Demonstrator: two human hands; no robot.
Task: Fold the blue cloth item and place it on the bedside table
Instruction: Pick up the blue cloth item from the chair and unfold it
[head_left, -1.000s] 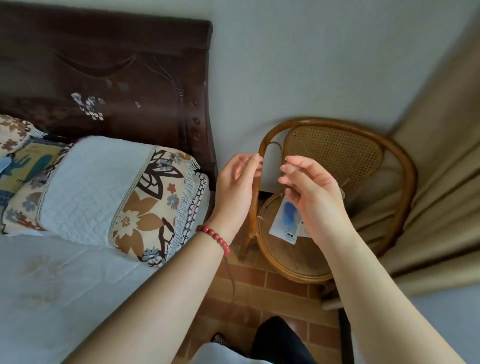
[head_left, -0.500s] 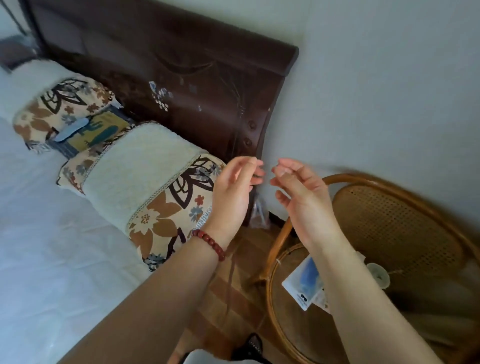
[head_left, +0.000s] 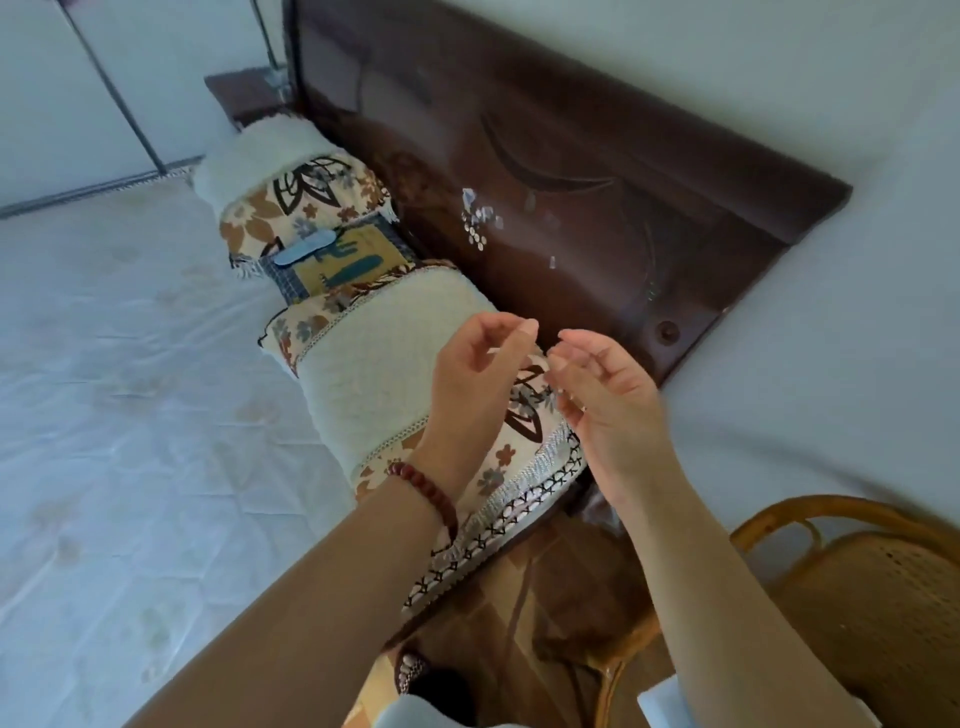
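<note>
— Head view: how are the two hands being held?

— Both are being raised side by side over the near pillow (head_left: 379, 364), palms turned toward each other. The left hand (head_left: 475, 387) is being kept half open, fingers loosely curled, thumb and forefinger drawn close at the tip. A red bead bracelet (head_left: 428, 486) is being worn on that wrist.

— And the right hand (head_left: 608, 400)?

— It is being cupped in the same loose way, fingertips nearly meeting those of the left. Nothing solid is being gripped by either; whether a fine thread is being pinched between them cannot be told.

— Where is the blue cloth item being seen?

— A pale blue piece (head_left: 306, 248) is lying on the patterned cushion (head_left: 345, 262) between the two pillows, against the dark wooden headboard (head_left: 597, 171), well apart from both hands. Whether it is the task's cloth cannot be told.

— What is being hidden or cut off?

— The near pillow's flowered end is being partly covered by the hands. The rattan chair (head_left: 883, 587) is being cropped at the right edge, and a dark wooden surface (head_left: 244, 96) beyond the far pillow (head_left: 291, 182) is being shown only as a corner. The white sheet (head_left: 130, 389) is being blurred toward the left.
</note>
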